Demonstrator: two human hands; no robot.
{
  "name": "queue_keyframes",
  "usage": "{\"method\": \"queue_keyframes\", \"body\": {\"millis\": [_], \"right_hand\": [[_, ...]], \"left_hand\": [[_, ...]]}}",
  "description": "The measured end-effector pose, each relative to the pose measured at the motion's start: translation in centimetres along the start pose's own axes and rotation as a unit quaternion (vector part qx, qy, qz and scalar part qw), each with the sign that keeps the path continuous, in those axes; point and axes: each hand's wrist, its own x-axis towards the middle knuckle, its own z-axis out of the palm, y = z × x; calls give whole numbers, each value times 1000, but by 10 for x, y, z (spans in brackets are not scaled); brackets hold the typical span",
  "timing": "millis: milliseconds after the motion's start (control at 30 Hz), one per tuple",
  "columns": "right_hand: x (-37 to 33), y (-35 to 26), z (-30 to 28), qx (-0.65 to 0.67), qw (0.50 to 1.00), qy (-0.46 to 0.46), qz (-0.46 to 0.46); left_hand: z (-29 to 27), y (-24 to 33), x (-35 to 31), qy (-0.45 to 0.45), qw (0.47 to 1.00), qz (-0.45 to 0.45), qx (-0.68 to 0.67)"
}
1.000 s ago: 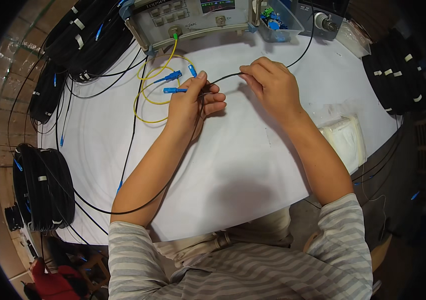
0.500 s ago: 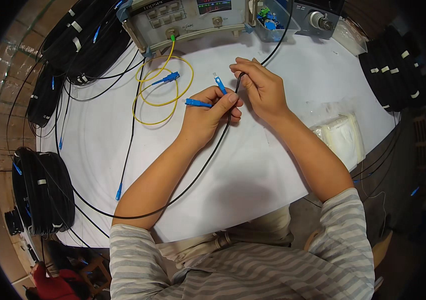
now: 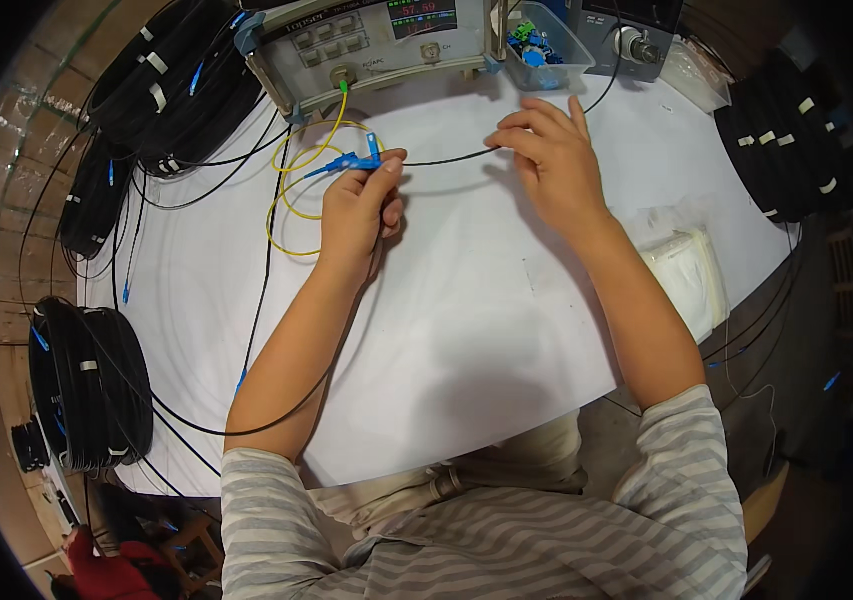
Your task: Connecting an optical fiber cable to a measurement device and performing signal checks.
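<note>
Left hand [image 3: 359, 208] pinches the blue connectors [image 3: 352, 162] over the yellow loop [image 3: 292, 190]; right hand [image 3: 552, 160] has pulled away, fingers loosely spread, pinning the black cable [image 3: 447, 157] taut between them.

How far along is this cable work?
Done: a yellow cable is plugged into the grey test instrument. In hand: the left hand pinches blue connectors; the right hand steadies the black cable. Left: those connectors look unmated.

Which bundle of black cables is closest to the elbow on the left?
The big black coil at the table's lower left edge, beside the left arm. The other black bundles lie farther off, at the upper left and far right.
</note>
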Motion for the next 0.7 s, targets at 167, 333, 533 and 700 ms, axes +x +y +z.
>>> {"method": "queue_keyframes", "body": {"millis": [167, 333, 533, 700], "right_hand": [[3, -10, -16, -44, 998, -8, -52], [-1, -34, -20, 4, 991, -62, -115], [-1, -35, -27, 46, 983, -118, -136], [-2, -37, -31, 47, 969, -184, -158]], "left_hand": [[-2, -1, 3, 59, 998, 14, -34], [-1, -2, 4, 58, 996, 30, -58], [-5, 0, 4, 28, 995, 46, -78], [7, 12, -5, -124, 988, -91, -31]]}}
